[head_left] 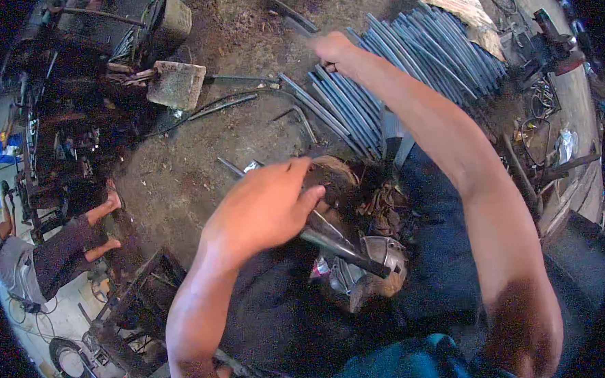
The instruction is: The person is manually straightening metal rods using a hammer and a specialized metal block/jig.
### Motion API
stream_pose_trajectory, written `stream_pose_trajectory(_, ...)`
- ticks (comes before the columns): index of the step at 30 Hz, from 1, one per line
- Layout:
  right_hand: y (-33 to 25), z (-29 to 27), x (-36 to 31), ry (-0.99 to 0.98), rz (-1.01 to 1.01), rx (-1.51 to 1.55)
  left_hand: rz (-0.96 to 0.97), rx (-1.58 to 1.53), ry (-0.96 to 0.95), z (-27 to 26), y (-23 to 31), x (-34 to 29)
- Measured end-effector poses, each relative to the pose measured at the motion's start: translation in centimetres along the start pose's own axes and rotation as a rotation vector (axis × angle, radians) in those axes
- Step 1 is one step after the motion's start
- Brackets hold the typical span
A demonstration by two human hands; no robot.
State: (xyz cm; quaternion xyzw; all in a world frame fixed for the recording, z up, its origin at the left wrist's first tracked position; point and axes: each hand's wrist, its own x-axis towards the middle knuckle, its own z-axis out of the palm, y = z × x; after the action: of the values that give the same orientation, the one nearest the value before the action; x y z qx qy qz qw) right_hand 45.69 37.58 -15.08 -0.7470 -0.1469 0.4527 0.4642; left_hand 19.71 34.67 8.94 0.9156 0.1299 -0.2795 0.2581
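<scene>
My left hand [259,205] is over a long dark metal tube [347,248] that slants across my lap, and appears to grip it. The thumb and index side show; the other fingers curl out of sight beneath. The tube's near end lies against a rounded metal housing [393,256] between my legs. Stretched far forward, my right hand [333,50] is closed around a long, narrow, flat metal piece [297,18]. That piece points away to the upper left, darker at its far end; its exact kind is unclear.
A large stack of grey metal rods [418,53] lies ahead on the right. A bent rod [304,124] and a square-headed tool [177,85] rest on the dirt floor. To the left, another person [26,268] is beside dark machinery. A wooden slab [457,6] sits behind the stack.
</scene>
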Motion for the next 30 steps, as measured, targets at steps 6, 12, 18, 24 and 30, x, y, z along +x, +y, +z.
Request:
stream_pose_trajectory(6,-13.0,-3.0,-19.2,0.042,-0.376,-0.054,-0.265,0.024,-0.150,0.3,-1.1,-1.5)
stream_pose_trajectory(12,-11.8,-2.1,-31.2,0.103,-0.676,-0.101,0.128,-0.835,0.324,-0.4,-1.3,-5.2)
stream_pose_trajectory(18,-3.2,-1.0,-38.8,0.018,-0.510,-0.148,0.567,-1.591,0.493,-4.5,3.9,-10.2)
stream_pose_trajectory(24,-4.6,-1.4,-42.1,-0.118,-0.608,-0.234,0.268,-1.451,1.029,-1.3,6.3,-9.5)
stream_pose_trajectory(30,-5.5,-2.5,-41.8,-0.741,-0.234,0.215,0.814,-2.135,0.541,-3.2,5.3,-10.9)
